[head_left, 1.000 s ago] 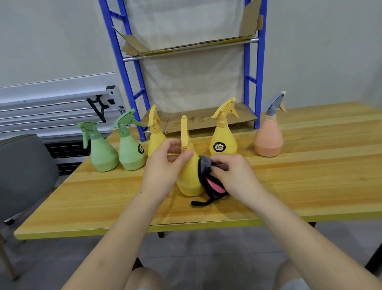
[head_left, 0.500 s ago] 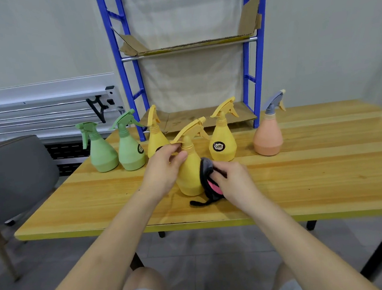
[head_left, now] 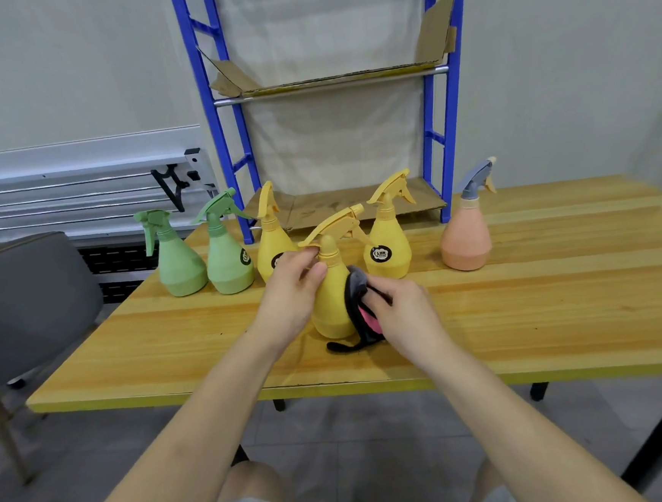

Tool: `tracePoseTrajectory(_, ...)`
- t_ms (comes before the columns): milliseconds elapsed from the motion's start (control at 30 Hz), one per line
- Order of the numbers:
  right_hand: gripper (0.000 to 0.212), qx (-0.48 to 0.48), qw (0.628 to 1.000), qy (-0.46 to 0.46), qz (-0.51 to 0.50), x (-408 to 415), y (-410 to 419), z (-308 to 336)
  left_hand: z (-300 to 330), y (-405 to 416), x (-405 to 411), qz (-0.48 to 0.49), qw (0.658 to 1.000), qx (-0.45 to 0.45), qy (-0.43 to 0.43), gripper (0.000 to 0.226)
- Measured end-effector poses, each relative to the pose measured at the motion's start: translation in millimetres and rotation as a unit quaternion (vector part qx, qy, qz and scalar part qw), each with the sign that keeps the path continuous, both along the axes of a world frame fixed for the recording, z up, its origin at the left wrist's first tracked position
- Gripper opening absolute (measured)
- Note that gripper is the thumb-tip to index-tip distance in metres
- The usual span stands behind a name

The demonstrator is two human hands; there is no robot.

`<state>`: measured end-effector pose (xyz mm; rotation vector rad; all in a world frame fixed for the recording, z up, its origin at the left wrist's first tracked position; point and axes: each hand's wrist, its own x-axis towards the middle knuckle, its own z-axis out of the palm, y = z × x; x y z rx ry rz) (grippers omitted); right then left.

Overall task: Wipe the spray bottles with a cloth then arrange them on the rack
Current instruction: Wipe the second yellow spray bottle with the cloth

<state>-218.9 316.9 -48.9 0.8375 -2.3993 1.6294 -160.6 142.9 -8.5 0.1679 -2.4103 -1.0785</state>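
Observation:
A yellow spray bottle (head_left: 331,298) stands on the wooden table (head_left: 524,307), its nozzle pointing right. My left hand (head_left: 291,289) grips its neck just under the trigger. My right hand (head_left: 399,312) holds a grey, black and pink cloth (head_left: 360,312) pressed against the bottle's right side. Behind stand two green bottles (head_left: 178,263) (head_left: 227,259), two more yellow bottles (head_left: 273,239) (head_left: 388,242) and a peach bottle (head_left: 467,236) with a grey trigger. The blue rack (head_left: 436,123) rises at the table's back, its shelves lined with cardboard.
A grey chair (head_left: 21,307) sits at the table's left end. A folded white and metal frame (head_left: 79,191) leans on the wall behind it. The table's near edge (head_left: 332,387) runs just past my forearms.
The held yellow bottle has been turned, so its nozzle swung from facing me to pointing right. My right hand has kept the cloth rubbing on the bottle's right side.

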Motion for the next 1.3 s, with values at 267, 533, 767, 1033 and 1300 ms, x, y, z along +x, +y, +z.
tracePoseTrajectory(267, 0.039, -0.004, 1.000, 0.002, 0.011, 2, 2, -10, 1, 11, 2, 0.031, 0.999, 0.025, 0.025, 0.036)
tracePoseTrajectory(533, 0.034, -0.136, 0.990, -0.025, 0.035, -2, -11, 1, 8, 7, 4, -0.009, 1.000, -0.003, 0.009, 0.030)
tracePoseTrajectory(767, 0.037, -0.078, 0.994, -0.031, 0.069, -3, -3, -13, 4, -3, 6, -0.040, 0.999, 0.012, 0.005, 0.041)
tracePoseTrajectory(1033, 0.028, -0.040, 0.996, -0.022, 0.080, -14, 1, 3, -5, -8, 4, -0.050, 0.998, 0.044, 0.005, 0.044)
tracePoseTrajectory(1300, 0.027, -0.053, 0.994, -0.015, 0.095, -13, 4, 3, -10, -12, 1, -0.053, 0.996, 0.072, 0.018, 0.022)
